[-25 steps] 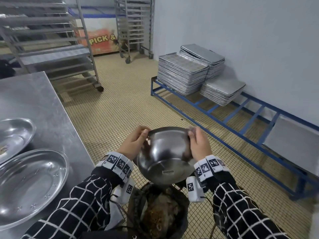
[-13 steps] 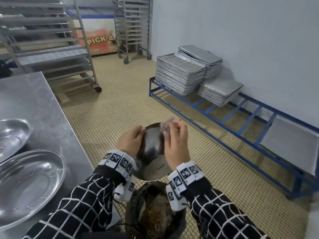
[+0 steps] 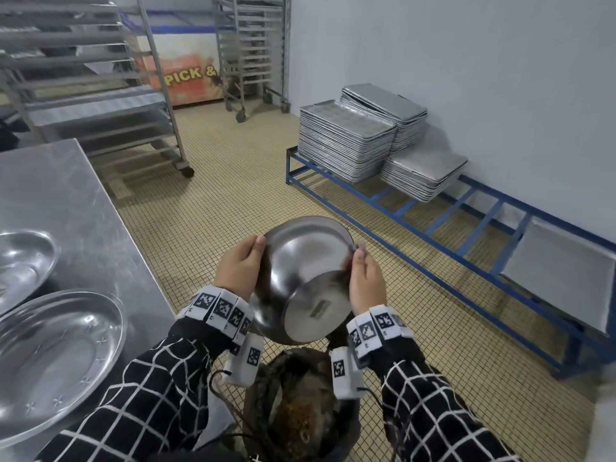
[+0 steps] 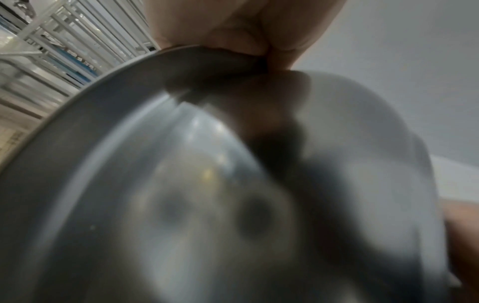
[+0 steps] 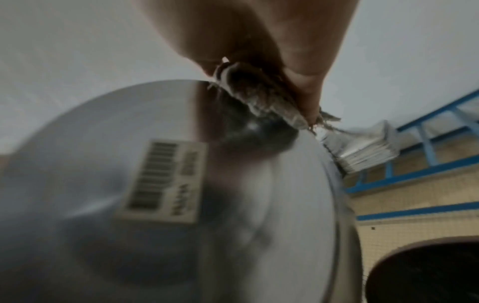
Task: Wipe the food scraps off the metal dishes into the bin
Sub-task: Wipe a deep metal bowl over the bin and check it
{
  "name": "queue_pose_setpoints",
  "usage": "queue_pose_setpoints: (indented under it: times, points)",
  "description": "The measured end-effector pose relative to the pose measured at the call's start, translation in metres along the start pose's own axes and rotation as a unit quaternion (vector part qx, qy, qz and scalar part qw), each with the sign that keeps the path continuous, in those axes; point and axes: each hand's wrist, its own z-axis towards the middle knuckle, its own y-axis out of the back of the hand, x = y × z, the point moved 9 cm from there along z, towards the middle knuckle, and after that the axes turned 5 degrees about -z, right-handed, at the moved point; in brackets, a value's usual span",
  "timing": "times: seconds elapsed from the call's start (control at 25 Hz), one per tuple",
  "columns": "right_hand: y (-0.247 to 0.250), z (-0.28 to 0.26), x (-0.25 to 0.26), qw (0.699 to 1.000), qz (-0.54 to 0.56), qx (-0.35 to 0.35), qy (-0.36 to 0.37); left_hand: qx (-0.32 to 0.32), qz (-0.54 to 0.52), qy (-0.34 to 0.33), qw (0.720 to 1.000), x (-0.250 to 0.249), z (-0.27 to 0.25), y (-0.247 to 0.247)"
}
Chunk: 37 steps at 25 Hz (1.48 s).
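A round metal bowl [image 3: 306, 281] hangs tilted over the dark bin [image 3: 300, 408], its labelled underside facing me and its mouth turned away. My left hand [image 3: 238, 271] grips the bowl's left rim, thumb on the outside; the left wrist view shows the fingers on the bowl [image 4: 181, 205] edge. My right hand [image 3: 366, 281] pinches a small soiled cloth [image 3: 360, 245] against the right rim. In the right wrist view the frayed cloth [image 5: 259, 96] sits between fingers and bowl [image 5: 129, 205], with the bin [image 5: 427, 276] mouth below. The bowl's inside is hidden.
A steel table [image 3: 66, 201] stands at my left with two oval metal dishes [image 3: 50, 361] [image 3: 20, 261]. A low blue frame [image 3: 433, 221] along the right wall carries stacked baking trays [image 3: 346, 141]. Wheeled tray racks [image 3: 100, 95] stand behind.
My right hand, which had swept with the cloth across the bowl towards the left, is back at the right rim. The bowl has been turned and sits a little higher.
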Motion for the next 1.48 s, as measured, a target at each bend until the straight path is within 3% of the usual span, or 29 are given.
queue_pose_setpoints:
  times: [0.12,0.2,0.28,0.32,0.4,0.48,0.6,0.72,0.88,1.04,1.16,1.24,1.28,1.4,1.48]
  points:
    - [-0.020,-0.023,0.039,0.982,-0.088,-0.004,0.169,0.007,0.037,-0.013,0.999,-0.005,0.002,-0.005]
    - [-0.039,-0.045,0.070,0.930,-0.238,-0.031,0.280,0.023,0.043,-0.030,0.998,-0.013,0.000,-0.012]
    - [-0.041,-0.051,0.086,0.900,-0.299,-0.072,0.310,0.030,0.045,-0.055,0.997,-0.019,-0.001,-0.016]
    - [-0.037,-0.047,0.085,0.906,-0.289,-0.087,0.296,0.027,0.034,-0.059,0.997,-0.019,-0.001,-0.016]
    - [-0.023,-0.030,0.072,0.949,-0.202,-0.088,0.226,0.027,0.008,-0.053,0.998,-0.014,0.000,-0.012]
    - [-0.005,-0.007,0.035,0.992,-0.046,-0.063,0.095,0.029,-0.014,-0.030,0.999,-0.003,0.002,-0.008]
    - [0.006,0.007,-0.040,0.988,0.097,-0.009,-0.120,0.016,-0.092,0.003,0.996,0.008,0.001,0.000]
    - [0.004,0.004,-0.073,0.971,0.161,0.027,-0.175,0.015,-0.106,0.018,0.994,0.013,-0.002,0.001]
    - [0.027,0.007,-0.044,0.997,0.043,-0.018,-0.061,0.056,-0.048,0.049,0.996,0.030,0.001,-0.005]
    - [0.028,0.016,0.012,0.990,-0.122,0.007,0.076,0.129,0.017,0.070,0.989,0.022,-0.012,-0.024]
    - [0.000,0.008,0.058,0.914,-0.341,0.030,0.216,0.162,0.044,0.027,0.985,0.004,-0.019,-0.042]
    - [-0.021,-0.004,0.075,0.866,-0.423,0.044,0.262,0.147,0.068,-0.002,0.987,-0.002,-0.016,-0.045]
    - [-0.027,-0.010,0.080,0.859,-0.429,0.041,0.275,0.129,0.068,-0.007,0.989,-0.003,-0.013,-0.043]
    - [-0.032,-0.034,0.087,0.882,-0.365,-0.013,0.298,0.070,0.100,-0.024,0.992,-0.007,-0.006,-0.031]
    - [-0.037,-0.058,0.087,0.881,-0.338,-0.058,0.327,0.033,0.093,-0.027,0.995,-0.005,-0.001,-0.021]
